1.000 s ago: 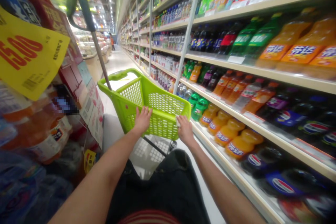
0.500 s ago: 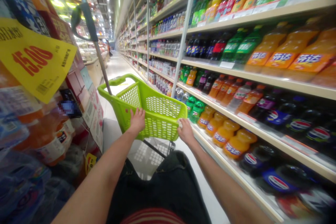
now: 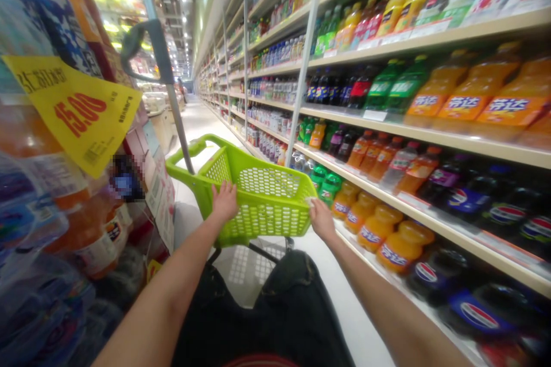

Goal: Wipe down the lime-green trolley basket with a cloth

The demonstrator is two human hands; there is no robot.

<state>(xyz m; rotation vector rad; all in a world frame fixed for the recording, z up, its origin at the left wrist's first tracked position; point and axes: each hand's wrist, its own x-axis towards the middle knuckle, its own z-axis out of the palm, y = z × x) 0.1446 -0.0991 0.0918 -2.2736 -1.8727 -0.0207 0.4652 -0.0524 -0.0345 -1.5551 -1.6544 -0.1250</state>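
A lime-green shopping cart (image 3: 270, 215) with a perforated plastic basket stands right in front of my legs. My left hand (image 3: 224, 202) rests over the rim of its near side, fingers on the upper edge. At the basket's right corner, my right hand (image 3: 322, 219) grips the end with bent fingers. Something small and whitish shows at its fingertips, too blurred to name. A divider splits the basket, and its handle end (image 3: 196, 149) points up the aisle, away from me.
Shelves (image 3: 387, 121) of soft drink bottles run along the right, close to my right arm. Stacked bottles with a yellow price sign (image 3: 81, 117) crowd the left. A grey pole with a loop (image 3: 161, 57) rises by the cart. The pale aisle floor (image 3: 210, 112) stretches ahead.
The cart and both hands sit slightly further right and lower in the view. The shelves and price sign have shifted too. Both hands stay on the cart.
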